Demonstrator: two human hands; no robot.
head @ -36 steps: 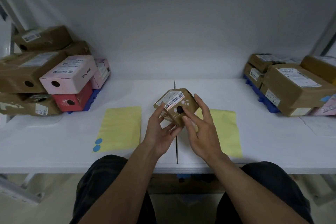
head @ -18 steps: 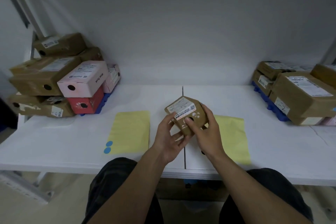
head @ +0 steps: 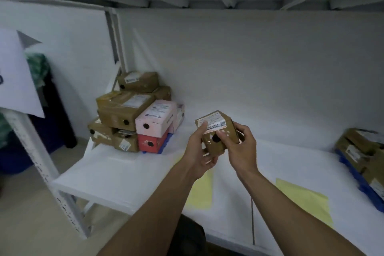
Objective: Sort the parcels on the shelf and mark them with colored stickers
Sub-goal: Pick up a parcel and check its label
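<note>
The small brown parcel [head: 228,132] is held in the air above the shelf [head: 116,172], between the two piles and nearer to the left one. It is gripped by both hands. The left hand [head: 198,153] supports it from the side and below with the thumb laid on the white label [head: 212,123]. The right hand [head: 242,151] is curled round the other side with the thumb just beside a black round sticker [head: 216,138] on the front face. It seems that the sticker is already placed and the parcel is now to be put away. Before that, the sticker should be rubbed flat with the thumb, so that no edge is lifted. The left pile [head: 126,110] carries the same black dots, so this pile is judged to be the right place. The parcel should be set down with the dot turned to the front, as on the pink box [head: 154,119], and on a flat, steady spot, because the pile is already leaning in places. One hand should be kept under the parcel until it is resting. The yellow sheets [head: 301,199] should not be covered.
</note>
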